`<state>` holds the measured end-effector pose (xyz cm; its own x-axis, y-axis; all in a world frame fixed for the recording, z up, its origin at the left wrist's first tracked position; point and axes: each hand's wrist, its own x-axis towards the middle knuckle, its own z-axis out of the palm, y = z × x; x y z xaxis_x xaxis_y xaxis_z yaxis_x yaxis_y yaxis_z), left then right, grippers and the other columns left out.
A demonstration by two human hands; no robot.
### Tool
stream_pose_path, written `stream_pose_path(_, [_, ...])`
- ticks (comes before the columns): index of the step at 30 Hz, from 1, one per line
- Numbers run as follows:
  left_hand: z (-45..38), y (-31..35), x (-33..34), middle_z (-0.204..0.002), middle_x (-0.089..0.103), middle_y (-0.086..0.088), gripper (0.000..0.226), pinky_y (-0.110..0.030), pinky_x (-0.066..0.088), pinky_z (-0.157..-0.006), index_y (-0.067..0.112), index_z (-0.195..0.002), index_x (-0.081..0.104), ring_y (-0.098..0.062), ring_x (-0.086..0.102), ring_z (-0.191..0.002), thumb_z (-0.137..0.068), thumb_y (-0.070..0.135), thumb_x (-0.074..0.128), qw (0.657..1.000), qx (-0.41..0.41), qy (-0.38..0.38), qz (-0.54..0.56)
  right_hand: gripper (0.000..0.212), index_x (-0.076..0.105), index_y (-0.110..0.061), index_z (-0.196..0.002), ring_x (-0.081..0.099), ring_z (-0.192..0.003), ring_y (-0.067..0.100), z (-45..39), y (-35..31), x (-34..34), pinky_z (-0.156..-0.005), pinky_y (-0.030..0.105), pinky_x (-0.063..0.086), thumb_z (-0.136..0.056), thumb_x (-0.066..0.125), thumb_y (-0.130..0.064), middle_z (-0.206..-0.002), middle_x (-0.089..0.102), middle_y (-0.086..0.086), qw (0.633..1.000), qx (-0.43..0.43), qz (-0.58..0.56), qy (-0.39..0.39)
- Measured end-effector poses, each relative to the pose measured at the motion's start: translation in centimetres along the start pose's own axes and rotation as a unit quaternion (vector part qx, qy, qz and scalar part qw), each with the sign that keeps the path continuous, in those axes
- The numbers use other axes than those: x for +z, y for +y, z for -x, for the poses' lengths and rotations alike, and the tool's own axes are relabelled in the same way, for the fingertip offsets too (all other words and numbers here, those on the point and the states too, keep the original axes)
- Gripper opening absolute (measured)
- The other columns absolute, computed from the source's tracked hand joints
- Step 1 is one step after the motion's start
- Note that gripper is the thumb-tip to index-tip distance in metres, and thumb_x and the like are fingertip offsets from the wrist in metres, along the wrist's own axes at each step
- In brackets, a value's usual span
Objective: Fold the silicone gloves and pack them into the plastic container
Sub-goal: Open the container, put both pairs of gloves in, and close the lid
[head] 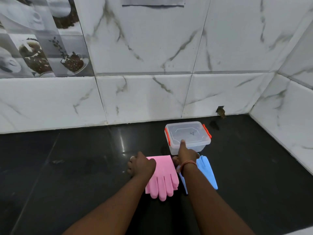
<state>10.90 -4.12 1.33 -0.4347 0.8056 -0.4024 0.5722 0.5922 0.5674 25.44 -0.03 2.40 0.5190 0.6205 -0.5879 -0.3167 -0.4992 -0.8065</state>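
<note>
A pink silicone glove [165, 177] lies flat on the black counter, cuff toward the wall and fingers toward me. My left hand [141, 166] rests on its cuff's left corner, fingers curled at the edge. A blue glove [205, 170] lies to the right, partly under my right wrist. My right hand [186, 154] reaches forward, one finger touching the front rim of the clear plastic container [199, 146]. The container has orange clips and its lid is on.
The black counter [76, 167] meets white marble-patterned wall tiles behind and on the right, forming a corner near the container. A small hole in the wall [221, 111] sits just behind the container. Open counter stretches to the left.
</note>
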Motion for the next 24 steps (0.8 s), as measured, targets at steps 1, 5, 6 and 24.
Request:
stream_pose_path(1, [-0.1,0.5,0.0,-0.147,0.048,-0.016,0.051,-0.047,0.035,-0.113,0.017,-0.137,0.053,-0.038,0.042,-0.136,-0.087,0.026,0.055,1.0,0.008,0.003,0.018,0.071,0.031,-0.015,-0.135,0.068,-0.1,0.036,-0.8,-0.6,-0.1,-0.086,0.047,0.06,-0.086,0.07,-0.047,-0.112,0.061,0.013,0.998,0.028,-0.047,-0.007])
stream_pose_path(5, [-0.6,1.9,0.1,-0.135,0.063,-0.016,0.041,-0.038,0.045,-0.108,0.016,-0.132,0.066,-0.033,0.057,-0.127,-0.094,0.019,0.053,0.989,0.033,0.03,0.138,0.041,0.048,-0.009,-0.125,0.076,-0.07,0.028,-2.7,-1.8,-0.2,-0.053,0.035,0.059,-0.09,0.061,-0.026,-0.089,0.075,0.017,0.992,0.012,-0.093,-0.08])
stream_pose_path(6, [-0.6,2.0,0.0,-0.126,0.068,-0.013,0.033,-0.035,0.049,-0.101,0.014,-0.123,0.07,-0.03,0.062,-0.117,-0.095,0.016,0.053,0.979,0.034,0.027,0.2,0.037,0.049,-0.01,-0.121,0.076,-0.064,0.027,-2.4,-1.8,0.0,-0.049,0.031,0.057,-0.089,0.06,-0.024,-0.081,0.076,0.017,0.989,0.004,-0.104,-0.103])
stream_pose_path(24, [-0.1,-12.4,-9.9,-0.119,0.069,-0.017,0.045,-0.057,0.057,-0.098,0.006,-0.129,0.056,-0.035,0.07,-0.106,-0.11,0.041,0.036,0.917,-0.055,0.035,0.393,0.049,0.051,-0.018,-0.1,0.072,-0.066,0.023,14.3,11.0,2.4,-0.051,0.027,0.057,-0.079,0.074,-0.056,-0.086,0.07,0.01,0.948,-0.153,0.127,-0.248])
